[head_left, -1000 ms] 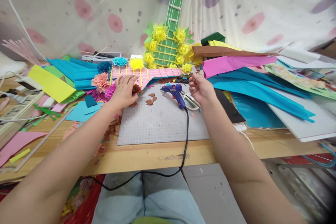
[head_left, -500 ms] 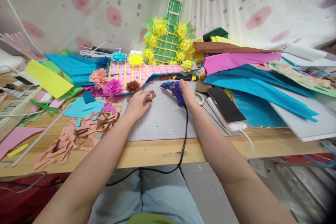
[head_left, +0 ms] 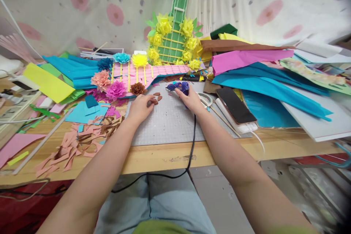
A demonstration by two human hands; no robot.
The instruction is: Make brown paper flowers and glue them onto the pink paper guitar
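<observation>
My right hand (head_left: 191,100) is wrapped round the handle of a blue hot glue gun (head_left: 179,87), whose nozzle points left over the grey cutting mat (head_left: 164,128). The gun's black cord (head_left: 193,135) runs down past the table edge. On the mat's left side, my left hand (head_left: 141,109) has its fingers drawn together on a brown paper petal (head_left: 153,101). Loose brown petals (head_left: 159,98) lie beside those fingertips. Just behind is a brown paper flower (head_left: 138,88) on the pink paper guitar (head_left: 131,75), along with several other coloured flowers.
A green guitar-shaped piece (head_left: 174,42) with yellow flowers leans at the back. Paper scraps (head_left: 74,140) cover the table on the left. To the right are scissors (head_left: 205,99), a phone (head_left: 236,106) on a white power bank, and coloured paper sheets (head_left: 268,76).
My right fingers have come round the glue gun's handle, where before the hand was upright against its back. My left fingers have closed more at the brown petals. The view has shifted slightly.
</observation>
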